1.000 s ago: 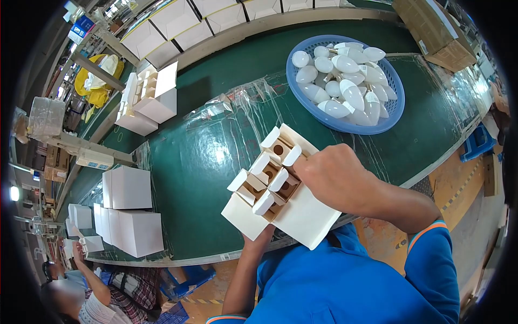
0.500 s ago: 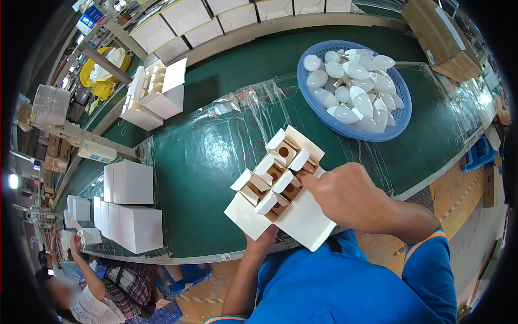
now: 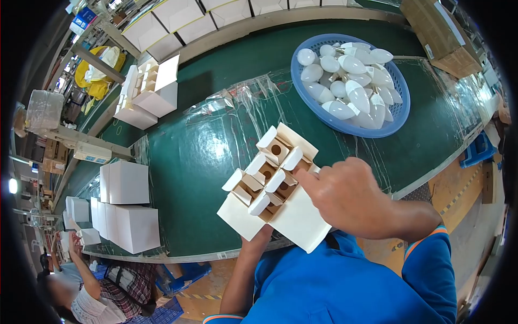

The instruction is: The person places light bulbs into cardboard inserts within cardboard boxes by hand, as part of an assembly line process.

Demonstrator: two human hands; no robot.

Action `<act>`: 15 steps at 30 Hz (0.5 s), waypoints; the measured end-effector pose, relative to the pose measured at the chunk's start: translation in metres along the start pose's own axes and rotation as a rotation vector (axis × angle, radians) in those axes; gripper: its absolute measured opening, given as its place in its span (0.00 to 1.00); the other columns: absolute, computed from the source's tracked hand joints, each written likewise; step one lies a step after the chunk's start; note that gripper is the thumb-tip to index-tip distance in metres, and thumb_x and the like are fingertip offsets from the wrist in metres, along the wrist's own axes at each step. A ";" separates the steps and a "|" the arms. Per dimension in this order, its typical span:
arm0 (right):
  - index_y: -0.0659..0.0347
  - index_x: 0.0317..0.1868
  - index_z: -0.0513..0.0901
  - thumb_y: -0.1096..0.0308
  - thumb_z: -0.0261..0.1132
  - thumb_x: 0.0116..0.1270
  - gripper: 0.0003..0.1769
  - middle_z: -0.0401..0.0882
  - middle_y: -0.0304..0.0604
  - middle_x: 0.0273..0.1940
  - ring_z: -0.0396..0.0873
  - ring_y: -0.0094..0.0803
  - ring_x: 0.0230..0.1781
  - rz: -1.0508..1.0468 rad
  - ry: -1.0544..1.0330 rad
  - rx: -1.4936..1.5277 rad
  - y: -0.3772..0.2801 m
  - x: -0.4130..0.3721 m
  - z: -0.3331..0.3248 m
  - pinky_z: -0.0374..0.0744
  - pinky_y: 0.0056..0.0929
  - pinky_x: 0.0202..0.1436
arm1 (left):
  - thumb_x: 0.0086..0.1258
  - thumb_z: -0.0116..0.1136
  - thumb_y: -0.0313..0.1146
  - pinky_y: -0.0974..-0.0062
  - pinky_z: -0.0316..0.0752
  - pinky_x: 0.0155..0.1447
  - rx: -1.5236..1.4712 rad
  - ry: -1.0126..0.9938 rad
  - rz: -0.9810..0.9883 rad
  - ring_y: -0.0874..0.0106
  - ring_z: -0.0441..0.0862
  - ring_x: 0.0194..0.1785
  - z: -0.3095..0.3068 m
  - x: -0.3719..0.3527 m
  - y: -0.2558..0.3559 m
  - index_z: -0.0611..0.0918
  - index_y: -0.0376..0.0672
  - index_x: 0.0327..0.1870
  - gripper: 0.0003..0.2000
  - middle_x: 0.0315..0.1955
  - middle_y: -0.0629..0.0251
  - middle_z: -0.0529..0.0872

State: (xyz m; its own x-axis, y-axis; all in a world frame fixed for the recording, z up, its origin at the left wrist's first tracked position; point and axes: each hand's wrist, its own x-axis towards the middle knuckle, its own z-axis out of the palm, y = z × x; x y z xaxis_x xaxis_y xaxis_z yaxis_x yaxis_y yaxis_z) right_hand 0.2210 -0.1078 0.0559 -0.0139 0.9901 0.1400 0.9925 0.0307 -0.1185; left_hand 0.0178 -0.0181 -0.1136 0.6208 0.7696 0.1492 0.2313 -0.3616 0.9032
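Observation:
A white cardboard box (image 3: pixel 299 220) with several compartments stands open and tilted in front of me, its flaps folded outward. Small cardboard inserts with round holes sit inside the compartments. From below, my left hand (image 3: pixel 257 241) supports the box at its near side; the fingers are hidden beneath it. My right hand (image 3: pixel 348 191) is at the box's right side, index finger reaching into a right-hand compartment and the other fingers curled. Whether anything is between those fingers is hidden. Beyond the box, a blue plastic basket (image 3: pixel 311 107) holds many white light bulbs (image 3: pixel 358 96).
The green table (image 3: pixel 186 197) carries closed white boxes (image 3: pixel 132 229) at left and open partitioned boxes (image 3: pixel 156 89) farther back. A brown carton (image 3: pixel 445 40) stands at the far right. Another person (image 3: pixel 89 294) works at lower left. White boxes (image 3: pixel 197 29) line the back.
The whole view has shifted slightly, so table items appear a little up and left. My right index finger remains in the box's compartment, and my left hand still supports it.

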 end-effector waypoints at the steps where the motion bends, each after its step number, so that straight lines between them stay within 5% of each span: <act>1: 0.66 0.36 0.77 0.72 0.62 0.51 0.11 0.78 0.42 0.16 0.81 0.33 0.16 0.031 -0.069 -0.010 0.001 0.003 0.009 0.72 0.30 0.18 | 0.63 0.64 0.27 0.68 0.77 0.54 0.029 -0.028 -0.007 0.64 0.81 0.52 0.000 0.000 0.000 0.79 0.39 0.53 0.17 0.49 0.59 0.82; 15: 0.68 0.43 0.78 0.73 0.63 0.49 0.17 0.76 0.42 0.16 0.77 0.35 0.14 0.093 -0.073 -0.073 -0.005 0.003 0.017 0.71 0.35 0.19 | 0.62 0.65 0.28 0.67 0.77 0.53 -0.106 0.049 -0.018 0.64 0.81 0.51 0.009 -0.004 -0.009 0.79 0.39 0.53 0.18 0.48 0.59 0.82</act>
State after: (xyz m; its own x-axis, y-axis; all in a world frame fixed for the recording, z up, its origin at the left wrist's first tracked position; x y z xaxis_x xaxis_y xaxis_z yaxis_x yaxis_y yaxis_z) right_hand 0.2141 -0.1029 0.0405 0.0720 0.9956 0.0598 0.9961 -0.0687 -0.0554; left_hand 0.0201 -0.0229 -0.1260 0.5797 0.8009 0.1498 0.1595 -0.2918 0.9431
